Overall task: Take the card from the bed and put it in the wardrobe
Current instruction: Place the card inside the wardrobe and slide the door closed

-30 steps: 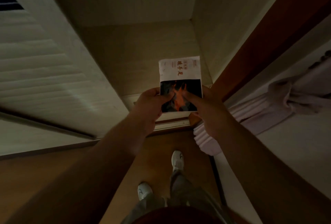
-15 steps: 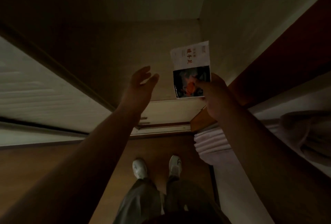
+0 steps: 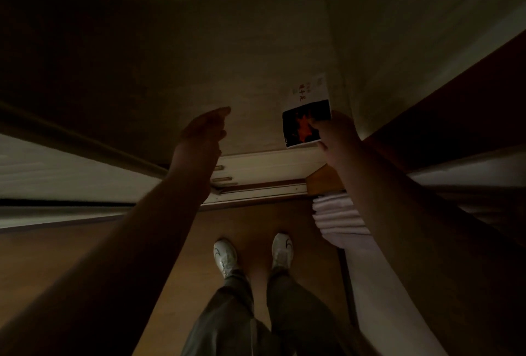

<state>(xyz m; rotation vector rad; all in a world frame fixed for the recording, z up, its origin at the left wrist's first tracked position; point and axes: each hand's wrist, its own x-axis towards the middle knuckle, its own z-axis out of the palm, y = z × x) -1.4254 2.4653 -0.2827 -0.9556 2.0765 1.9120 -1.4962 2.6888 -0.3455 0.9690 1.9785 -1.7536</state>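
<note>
The card (image 3: 306, 116) has a pale top with red characters and a dark lower half with an orange picture. My right hand (image 3: 337, 139) pinches its lower right corner and holds it inside the dim wardrobe (image 3: 256, 71), close to the right inner wall and above the pale bottom ledge (image 3: 273, 160). My left hand (image 3: 203, 130) hovers to the left of the card, fingers apart and holding nothing. Whether the card touches the wardrobe's back panel is not clear.
A slatted sliding door (image 3: 65, 173) stands open at the left, with its track (image 3: 256, 189) along the floor. White bedding (image 3: 341, 219) hangs at the right beside a dark wooden post (image 3: 455, 93). My shoes (image 3: 253, 253) stand on the wooden floor.
My left hand let go of the card and moved left. My right hand carried the card up, right and deeper into the wardrobe.
</note>
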